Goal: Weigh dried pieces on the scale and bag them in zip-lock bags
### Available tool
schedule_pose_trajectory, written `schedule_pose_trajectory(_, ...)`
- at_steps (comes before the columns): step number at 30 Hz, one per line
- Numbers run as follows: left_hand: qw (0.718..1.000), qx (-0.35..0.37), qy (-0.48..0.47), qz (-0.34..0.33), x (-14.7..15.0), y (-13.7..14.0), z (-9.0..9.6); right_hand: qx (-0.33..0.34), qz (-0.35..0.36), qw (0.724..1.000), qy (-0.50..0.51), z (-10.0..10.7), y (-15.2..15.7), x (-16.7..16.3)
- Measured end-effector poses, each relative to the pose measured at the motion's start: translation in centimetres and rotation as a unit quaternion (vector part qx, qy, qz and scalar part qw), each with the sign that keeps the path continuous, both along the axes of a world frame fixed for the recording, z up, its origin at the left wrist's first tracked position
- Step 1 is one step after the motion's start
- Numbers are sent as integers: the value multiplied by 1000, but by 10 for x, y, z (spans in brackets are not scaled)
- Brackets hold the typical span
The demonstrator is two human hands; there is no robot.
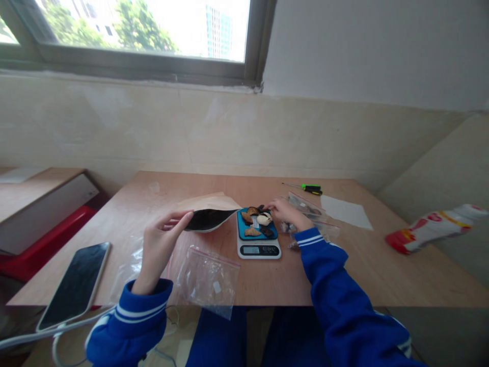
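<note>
My left hand (pixel 168 239) pinches the left edge of a pouch (pixel 208 228) with a black inside, its mouth held apart. The pouch's far corner reaches the kitchen scale (pixel 259 250), which is white with a blue platform and a lit display. On the platform lie several dried pieces: a brown curled one (pixel 250 216), a pale one (pixel 264 219), a tan flat one (pixel 251 232) and dark ones (pixel 267 232). My right hand (pixel 284 211) is at the platform's far right corner, its fingertips closed at a small dark dried piece (pixel 261 208).
A clear zip bag (pixel 208 278) overhangs the table's front edge. More zip bags (pixel 305 209) with contents lie right of the scale. Around them are a screwdriver (pixel 305 187), white paper (pixel 346 211), a tilted bottle (pixel 431 229), a phone (pixel 74 285) and a white cable (pixel 57 330).
</note>
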State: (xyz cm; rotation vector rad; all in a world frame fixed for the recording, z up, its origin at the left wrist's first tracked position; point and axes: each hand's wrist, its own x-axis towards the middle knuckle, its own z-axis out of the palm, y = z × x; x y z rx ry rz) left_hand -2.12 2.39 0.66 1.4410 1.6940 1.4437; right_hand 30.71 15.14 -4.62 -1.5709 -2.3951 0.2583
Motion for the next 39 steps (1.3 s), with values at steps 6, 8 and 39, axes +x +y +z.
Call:
schedule_pose_trajectory(6, 1000, -1, 1, -3, 1, 1, -3, 10, 11, 1000, -14, 3, -8, 11)
schedule_pose_trajectory(8, 1000, 1, 5, -2, -1, 2, -4, 67, 12, 997, 31, 11, -14, 13)
schedule_pose_trajectory(39, 1000, -1, 13, -9, 4, 2, -2, 303, -89, 923, 221, 38, -96, 15)
